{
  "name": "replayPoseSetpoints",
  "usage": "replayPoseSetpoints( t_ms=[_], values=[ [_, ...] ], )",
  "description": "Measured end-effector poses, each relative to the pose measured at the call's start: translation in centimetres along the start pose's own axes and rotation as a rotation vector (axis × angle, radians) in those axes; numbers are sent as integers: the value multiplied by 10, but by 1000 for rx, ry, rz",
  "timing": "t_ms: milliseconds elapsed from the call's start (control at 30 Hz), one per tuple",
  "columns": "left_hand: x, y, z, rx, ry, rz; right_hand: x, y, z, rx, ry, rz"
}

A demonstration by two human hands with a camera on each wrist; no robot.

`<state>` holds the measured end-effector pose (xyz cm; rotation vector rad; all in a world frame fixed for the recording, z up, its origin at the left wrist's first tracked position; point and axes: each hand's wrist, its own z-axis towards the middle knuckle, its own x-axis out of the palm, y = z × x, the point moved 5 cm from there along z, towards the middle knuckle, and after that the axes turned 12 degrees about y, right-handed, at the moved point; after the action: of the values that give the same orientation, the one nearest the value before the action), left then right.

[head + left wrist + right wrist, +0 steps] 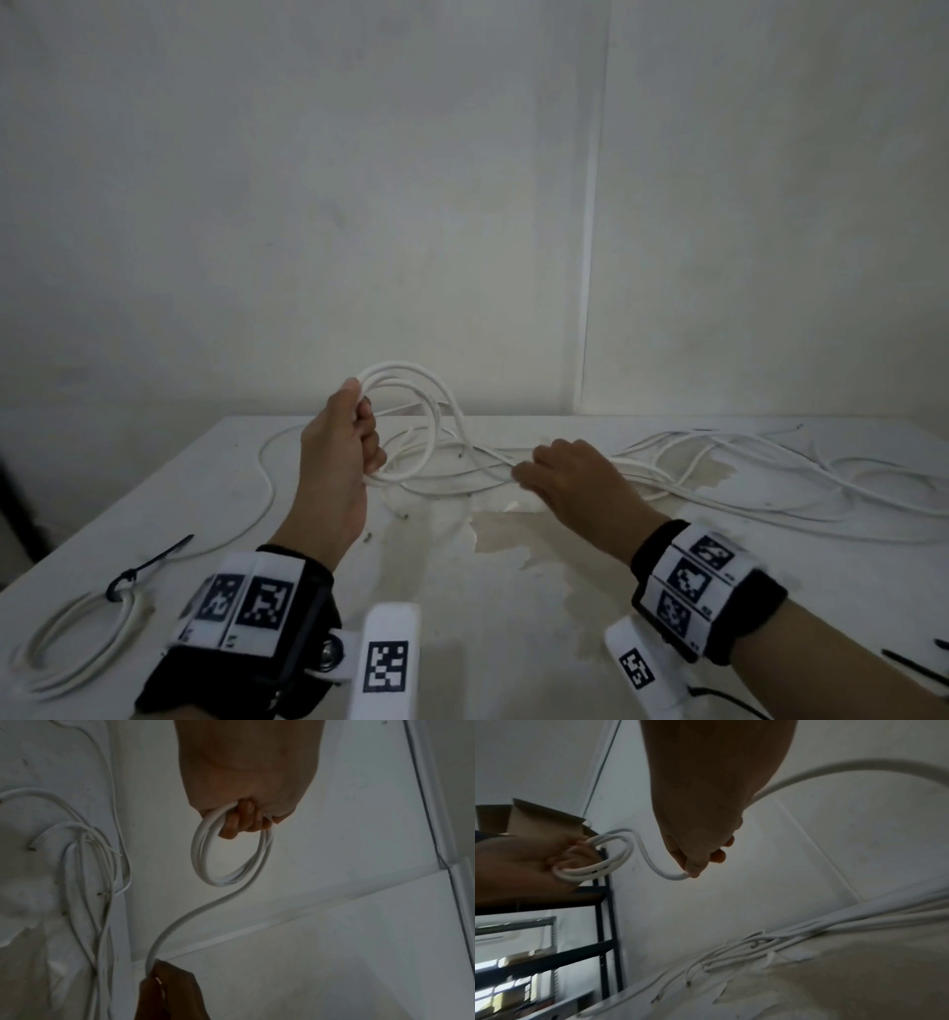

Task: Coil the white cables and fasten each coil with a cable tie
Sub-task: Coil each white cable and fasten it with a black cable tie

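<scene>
Closest to me, my left hand (pixel 341 447) is raised above the table (pixel 513 591) with its fingers curled through a small coil (pixel 231 852) of white cable, a few turns gripped together in the fist. From that coil the free length runs down to my right hand (pixel 570 475), which sits low and to the right of the coil, thumb and fingertips pinching the cable (pixel 670 876) just above the tabletop. Judging by how the loops keep their round shape, the cable is light but springy, so I expect the turns to fan open unless I hold them where they cross. Right of the coil sprawls the tangle of loose cables (pixel 719 462); left of it lies a finished coil (pixel 77 642) bound with a black cable tie (pixel 149 565).
</scene>
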<state>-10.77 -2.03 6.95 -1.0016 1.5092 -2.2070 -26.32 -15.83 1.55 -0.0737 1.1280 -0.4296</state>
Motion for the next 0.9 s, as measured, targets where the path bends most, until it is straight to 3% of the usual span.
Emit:
replayPoseSetpoints(
  t_ms=[233,433,567,767,900],
  values=[
    [4,10,-1,-33,-24,-8,7,38,0,-176,28,-97],
    [5,0,3,-49,0,-87,-5,5,1,19,32,-54],
    [19,7,0,-60,19,-118,-6,23,-1,-103,3,-73],
    [28,13,-7,29,-54,242,-19,61,-9,-267,-196,-55],
    [40,20,-18,152,45,563,-40,69,-6,-271,-221,-83]
  ],
)
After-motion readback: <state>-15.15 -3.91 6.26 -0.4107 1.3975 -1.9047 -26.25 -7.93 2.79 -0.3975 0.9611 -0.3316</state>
